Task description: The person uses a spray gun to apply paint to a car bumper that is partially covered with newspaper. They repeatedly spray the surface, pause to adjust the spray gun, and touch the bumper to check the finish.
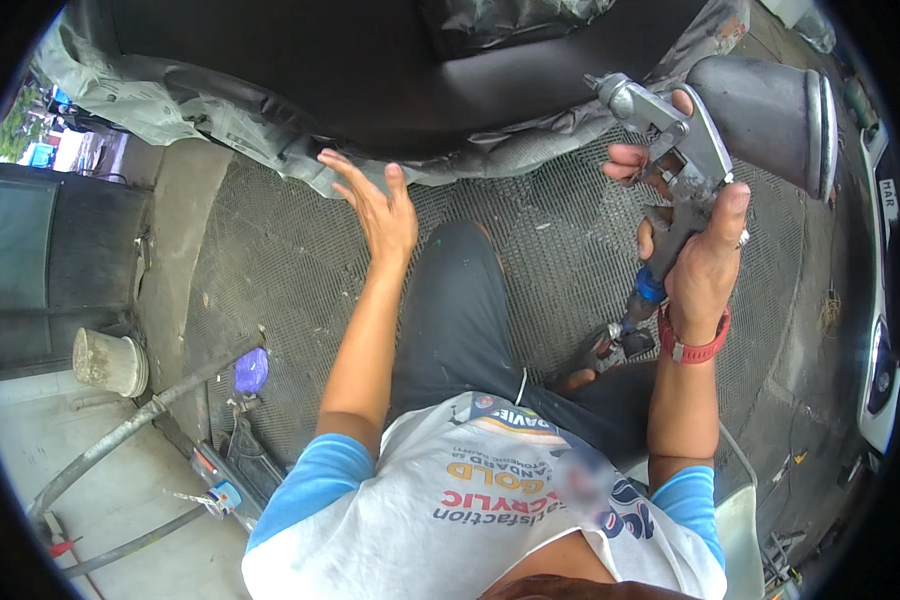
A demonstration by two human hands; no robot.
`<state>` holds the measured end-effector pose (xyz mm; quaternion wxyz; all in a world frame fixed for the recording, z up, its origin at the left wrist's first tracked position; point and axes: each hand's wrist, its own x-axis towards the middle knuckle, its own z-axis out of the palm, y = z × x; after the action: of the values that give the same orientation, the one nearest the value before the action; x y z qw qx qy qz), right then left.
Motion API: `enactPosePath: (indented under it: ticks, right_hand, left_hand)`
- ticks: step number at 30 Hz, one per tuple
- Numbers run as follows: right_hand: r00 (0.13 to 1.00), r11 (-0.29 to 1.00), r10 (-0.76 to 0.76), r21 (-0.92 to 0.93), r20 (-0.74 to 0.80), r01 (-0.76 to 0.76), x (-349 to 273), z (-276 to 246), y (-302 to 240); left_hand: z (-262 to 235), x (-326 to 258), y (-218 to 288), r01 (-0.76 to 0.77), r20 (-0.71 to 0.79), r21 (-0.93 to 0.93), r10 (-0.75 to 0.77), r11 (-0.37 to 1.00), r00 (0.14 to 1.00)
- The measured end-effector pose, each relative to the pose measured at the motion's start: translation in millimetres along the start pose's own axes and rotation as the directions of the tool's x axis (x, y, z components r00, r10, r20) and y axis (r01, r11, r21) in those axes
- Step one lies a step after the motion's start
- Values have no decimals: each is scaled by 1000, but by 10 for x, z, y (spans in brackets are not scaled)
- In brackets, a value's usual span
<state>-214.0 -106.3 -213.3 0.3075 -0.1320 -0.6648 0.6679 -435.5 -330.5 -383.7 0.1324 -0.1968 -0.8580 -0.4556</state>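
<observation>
My right hand [705, 260] is wrapped round the handle of a grey metal spray gun [698, 150], which is raised at the upper right. A large grey paint cup [760, 110] is attached to the gun and tilts to the right. From the handle's lower end runs a blue air fitting [650, 286]. The gun's nozzle points toward a dark, smooth panel [300, 70], apart from its surface. Crumpled masking sheet [260, 150] borders this panel. Below its edge my left hand [382, 218] is held up with fingers stretched out, holding nothing.
A patterned mat [280, 230] covers the ground under my bent knee. To the left stand a dirty bucket [108, 362], a long metal pipe [155, 410] and a purple piece [252, 371]. Part of a white vehicle [878, 300] shows at the far right.
</observation>
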Motion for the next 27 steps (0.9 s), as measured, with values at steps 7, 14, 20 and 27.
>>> enactPosePath:
  ticks: [7, 14, 20, 27]
  right_hand:
    - [963, 984, 162, -105, 214, -143, -196, 90, 270]
    - [844, 994, 101, -13, 527, -111, -374, 327, 645]
    - [849, 987, 139, -142, 509, -77, -338, 233, 708]
    - [986, 997, 67, 18, 154, -71, 18, -315, 730]
  left_hand:
    - [387, -135, 204, -21, 40, -125, 27, 992, 999]
    - [690, -334, 154, -85, 57, -169, 95, 982, 994]
    - [443, -107, 79, 91, -13, -88, -93, 992, 996]
    - [724, -526, 607, 2, 158, -88, 12, 996, 987]
